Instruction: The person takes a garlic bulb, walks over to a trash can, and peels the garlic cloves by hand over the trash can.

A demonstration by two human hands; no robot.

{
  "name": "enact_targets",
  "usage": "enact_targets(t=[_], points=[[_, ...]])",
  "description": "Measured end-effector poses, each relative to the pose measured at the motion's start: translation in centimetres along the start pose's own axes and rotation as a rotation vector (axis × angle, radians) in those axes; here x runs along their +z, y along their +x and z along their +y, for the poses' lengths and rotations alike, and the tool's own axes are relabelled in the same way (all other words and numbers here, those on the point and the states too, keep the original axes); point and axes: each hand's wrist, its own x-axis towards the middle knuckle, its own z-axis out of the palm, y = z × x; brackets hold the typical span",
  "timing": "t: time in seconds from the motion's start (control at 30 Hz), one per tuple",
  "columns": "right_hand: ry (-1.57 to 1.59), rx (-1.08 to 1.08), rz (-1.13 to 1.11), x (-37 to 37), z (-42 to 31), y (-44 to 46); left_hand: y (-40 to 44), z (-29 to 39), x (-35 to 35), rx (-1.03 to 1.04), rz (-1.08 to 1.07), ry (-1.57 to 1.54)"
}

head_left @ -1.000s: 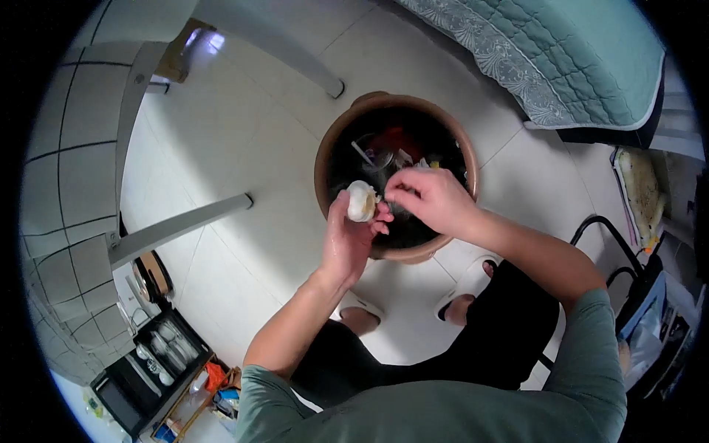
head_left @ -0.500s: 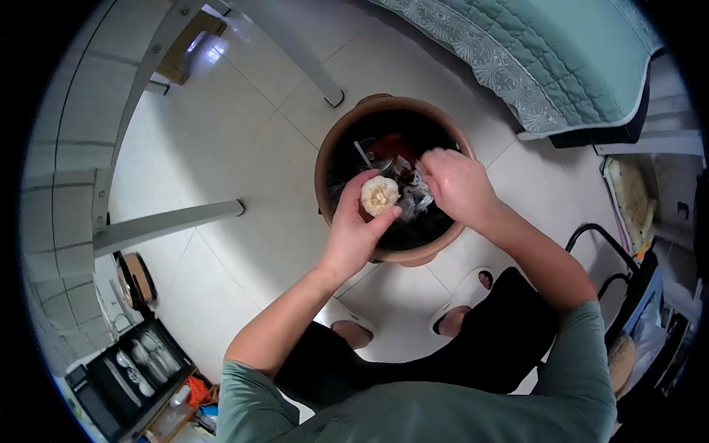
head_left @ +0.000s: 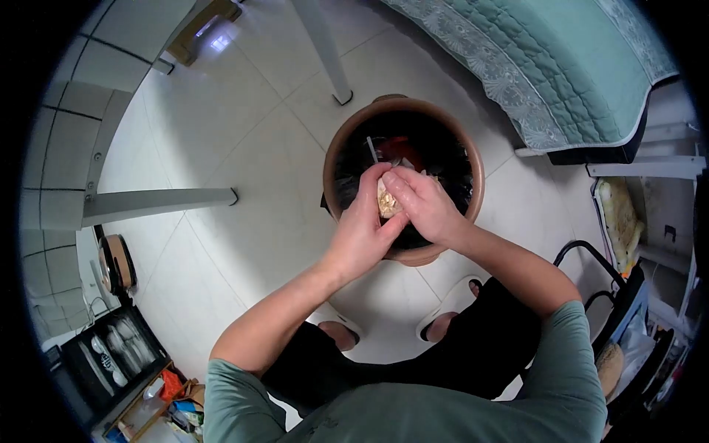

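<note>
A whitish garlic bulb is held over a brown round bin lined with a black bag. My left hand wraps around the bulb from the left, its thumb along the lower side. From the right, my right hand closes over the bulb's upper right side, fingertips pressed against it. Both hands meet there and hide much of the bulb. Inside the bin, a red item and a thin white stick show above the hands.
White table legs stand to the left on the tiled floor. A bed with a green quilted cover is at upper right. At lower left lies an open black case near a box of small items. A black-framed chair stands at right.
My right hand has come left from over the bin's right side onto the garlic bulb, which my left hand still holds. The view has shifted slightly.
</note>
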Motion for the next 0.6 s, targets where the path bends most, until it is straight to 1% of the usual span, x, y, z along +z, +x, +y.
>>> enact_targets(t=[0.03,0.07,0.13,0.17,0.23,0.27,0.33,0.37,0.43,0.57,0.6], points=[[-0.022,0.020,0.007,0.1,-0.3,-0.1,0.1,0.1,-0.3,-0.014,-0.038,0.069],[-0.024,0.021,0.004,0.2,-0.1,0.0,0.1,0.2,-0.5,-0.015,-0.036,0.066],[-0.012,-0.038,0.040,0.2,0.4,0.1,0.2,0.4,-0.6,-0.012,-0.084,-0.052],[-0.014,-0.038,0.039,0.4,0.5,0.1,0.2,0.2,-0.6,-0.011,-0.083,-0.054],[0.113,-0.041,0.097,0.7,0.5,0.3,0.5,0.1,-0.7,0.066,-0.077,-0.047],[0.111,-0.045,0.094,0.5,0.8,0.5,0.5,0.3,-1.0,0.069,-0.074,-0.046],[0.132,-0.002,0.049,-0.2,1.6,0.7,0.3,1.5,-1.7,-0.262,-0.203,-0.176],[0.129,-0.004,0.050,-0.1,2.0,0.9,0.3,1.3,-1.7,-0.259,-0.203,-0.176],[0.167,0.061,0.084,0.1,2.5,1.0,0.3,0.7,-1.4,-0.150,-0.170,-0.120],[0.213,0.123,0.128,0.0,2.8,0.7,0.2,0.3,-0.9,-0.099,-0.142,-0.011],[0.206,0.130,0.137,0.0,2.8,0.6,0.3,0.0,-0.7,-0.030,-0.108,0.014]])
